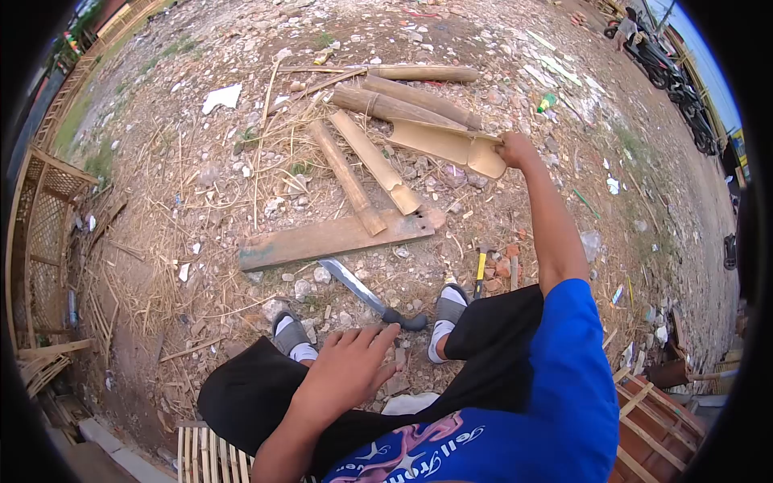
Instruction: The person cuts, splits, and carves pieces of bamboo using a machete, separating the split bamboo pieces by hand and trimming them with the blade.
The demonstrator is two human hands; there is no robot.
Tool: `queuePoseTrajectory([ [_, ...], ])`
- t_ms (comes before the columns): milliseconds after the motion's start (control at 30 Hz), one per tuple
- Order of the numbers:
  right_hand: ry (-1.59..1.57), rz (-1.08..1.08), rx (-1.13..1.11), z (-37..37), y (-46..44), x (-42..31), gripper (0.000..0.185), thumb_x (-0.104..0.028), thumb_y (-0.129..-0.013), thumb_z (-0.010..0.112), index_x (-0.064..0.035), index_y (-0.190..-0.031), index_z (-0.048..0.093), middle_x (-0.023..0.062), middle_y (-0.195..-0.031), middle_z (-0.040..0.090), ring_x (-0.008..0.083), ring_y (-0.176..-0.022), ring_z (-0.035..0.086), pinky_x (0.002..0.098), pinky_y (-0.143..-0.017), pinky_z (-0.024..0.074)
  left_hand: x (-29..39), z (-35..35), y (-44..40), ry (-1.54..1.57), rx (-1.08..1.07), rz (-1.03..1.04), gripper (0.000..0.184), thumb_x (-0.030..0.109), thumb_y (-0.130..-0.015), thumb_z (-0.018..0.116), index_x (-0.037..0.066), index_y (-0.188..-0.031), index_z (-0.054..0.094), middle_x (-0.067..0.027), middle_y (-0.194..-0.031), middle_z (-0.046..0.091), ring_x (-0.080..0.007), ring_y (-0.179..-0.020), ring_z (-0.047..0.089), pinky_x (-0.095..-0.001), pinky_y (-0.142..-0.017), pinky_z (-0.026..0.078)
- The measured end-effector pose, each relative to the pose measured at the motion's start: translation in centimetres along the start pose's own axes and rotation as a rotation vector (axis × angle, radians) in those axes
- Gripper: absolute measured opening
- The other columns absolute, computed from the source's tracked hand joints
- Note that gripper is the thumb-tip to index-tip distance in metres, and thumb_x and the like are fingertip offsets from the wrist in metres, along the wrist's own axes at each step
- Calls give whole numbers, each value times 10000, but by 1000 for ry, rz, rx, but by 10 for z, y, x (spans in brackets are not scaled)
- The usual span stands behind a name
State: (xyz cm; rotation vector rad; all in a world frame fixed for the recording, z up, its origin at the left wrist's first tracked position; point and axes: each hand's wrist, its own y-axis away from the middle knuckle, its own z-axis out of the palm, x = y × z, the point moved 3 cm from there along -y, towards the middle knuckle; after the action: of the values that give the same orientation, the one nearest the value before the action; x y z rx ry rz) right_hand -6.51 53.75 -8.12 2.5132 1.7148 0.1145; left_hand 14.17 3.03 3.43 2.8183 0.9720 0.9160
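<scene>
- The split bamboo stretched left from the right hand, which grasped its end.
- The step looked like lifting or placing it; the next move called for a steady grip.
- Relaxed, the left hand held nothing; a knife lay beyond it.

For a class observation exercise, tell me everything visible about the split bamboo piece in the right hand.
The split bamboo piece is a long, pale tan half-tube, its hollow inside facing the camera, with a ridge across it near one end. The right hand grips that end; the other is beside darker bamboo, though whether they touch is unclear.
</scene>
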Motion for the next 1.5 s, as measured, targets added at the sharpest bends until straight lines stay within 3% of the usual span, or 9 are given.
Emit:
queuePoseTrajectory([
  [100,112,-230,195,-102,14,-80,233,-253,-835,659,-107,-1007,719,163,-977,709,341,-946,681,458,-809,551,-2,5,2,2,-1,-15,556,377,-931,615,86,-1380,464,-169,-1210,598,-379,-1088,597,-475,-944,457],
  [300,463,-584,234,-225,86,-231,199,-251,-837,652,-147,-993,718,134,-856,704,316,-840,689,452,-688,541,-25,-6,-2,44,84,-100,532,386,-942,595,83,-1361,471,-195,-1162,608,-401,-1068,600,-490,-918,471],
  [633,478,-970,305,-230,151,-321,168,-214,-859,639,-196,-1010,711,103,-707,672,282,-697,695,425,-590,526,-62,-45,-19,89,423,-168,530,347,-921,633,39,-1330,496,-202,-1247,586,-388,-1115,588,-456,-911,484],
  [833,390,-1161,425,-202,151,-378,110,-206,-869,618,-171,-923,708,102,-689,665,284,-670,688,427,-581,527,-94,-64,-34,322,944,-227,592,273,-884,690,12,-1368,469,-212,-1251,588,-359,-1135,602,-435,-930,486],
  [1000,3,-1147,329,-199,153,-401,186,-267,-835,696,-139,-969,684,120,-819,692,309,-824,687,446,-694,533,-124,-74,-40,608,1179,-270,747,237,-875,724,42,-1475,324,-173,-1324,504,-307,-1243,503,-446,-988,452],
  [1067,-101,-1021,142,-200,161,-401,335,-287,-800,754,-131,-1080,658,129,-961,701,328,-955,666,450,-784,525,-131,-78,-39,693,1217,-293,728,239,-873,728,47,-1466,351,-171,-1307,505,-303,-1237,505,-443,-990,452],
  [1267,-370,-881,-117,-194,163,-375,483,-292,-778,778,-114,-1203,634,148,-1040,706,307,-968,676,408,-819,533,-127,-95,-38,629,1189,-248,589,275,-881,740,50,-1373,507,-172,-1233,567,-279,-1162,572,-407,-937,492],
  [1400,-513,-675,-8,-190,206,-342,501,-294,-798,765,-55,-1215,622,172,-1055,700,312,-924,686,396,-810,531,-126,-95,-45,587,1177,-230,397,251,-914,713,20,-1225,627,-144,-1104,659,-218,-908,686,-328,-776,554],
  [1500,-622,-562,133,-155,218,-322,479,-291,-790,751,-119,-1220,629,178,-1023,702,369,-960,667,454,-832,522,-117,-96,-44,492,1107,-189,390,250,-907,719,12,-1205,638,-147,-1094,670,-216,-844,700,-324,-748,562],
])
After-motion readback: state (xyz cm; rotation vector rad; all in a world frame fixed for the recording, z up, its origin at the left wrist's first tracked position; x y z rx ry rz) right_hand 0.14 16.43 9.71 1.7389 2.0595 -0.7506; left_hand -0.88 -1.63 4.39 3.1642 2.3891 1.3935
